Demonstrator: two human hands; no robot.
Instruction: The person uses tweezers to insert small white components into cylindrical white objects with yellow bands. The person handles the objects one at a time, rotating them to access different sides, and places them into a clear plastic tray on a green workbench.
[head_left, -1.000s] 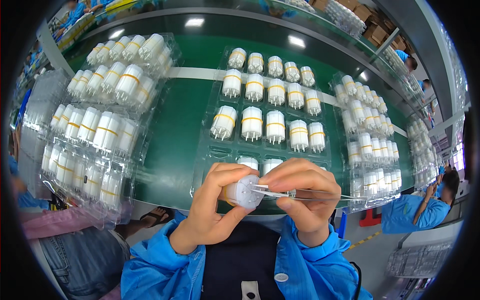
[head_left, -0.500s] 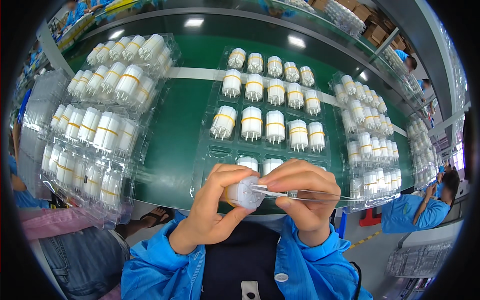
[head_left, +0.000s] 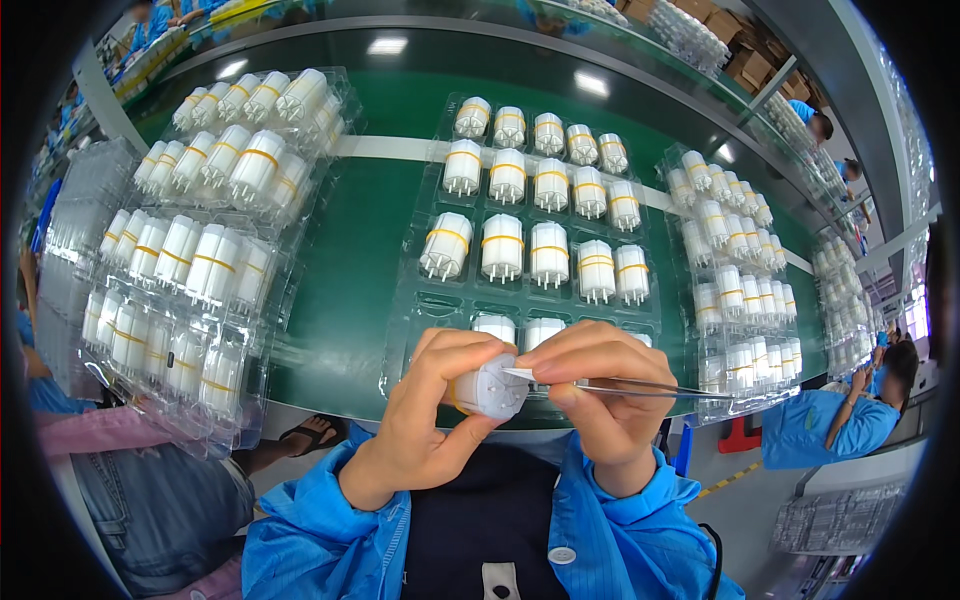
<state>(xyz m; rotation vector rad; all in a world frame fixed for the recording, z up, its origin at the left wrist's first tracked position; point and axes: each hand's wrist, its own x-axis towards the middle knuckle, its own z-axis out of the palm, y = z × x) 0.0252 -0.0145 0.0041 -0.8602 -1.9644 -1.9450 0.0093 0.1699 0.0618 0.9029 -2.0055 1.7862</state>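
My left hand [head_left: 425, 415] is closed round a white cylindrical plug unit [head_left: 493, 392] with a yellow band, its end face turned to the right. In my right hand [head_left: 612, 400] are thin metal tweezers [head_left: 660, 388], pinched between thumb and fingers, their rear end sticking out to the right. At that end face, by my right fingertips, a narrow white piece [head_left: 520, 373] shows; whether it is held by the tweezers or fixed to the unit, I cannot tell. Just beyond my hands lies a clear plastic tray [head_left: 405, 325] holding rows of similar white units [head_left: 550, 252], pins facing me.
Stacked clear trays of white units stand at the left [head_left: 195, 260] and right [head_left: 745, 290] of the green table [head_left: 330, 300]. Empty nested trays [head_left: 85, 220] rise at the far left. A person in blue [head_left: 835, 420] sits at the right; another person's jeans [head_left: 150, 510] show close on my left.
The tweezers' arms, spread apart half a second ago, now lie closer together, and my right fingers have drawn in round them. My left hand and the unit have barely moved.
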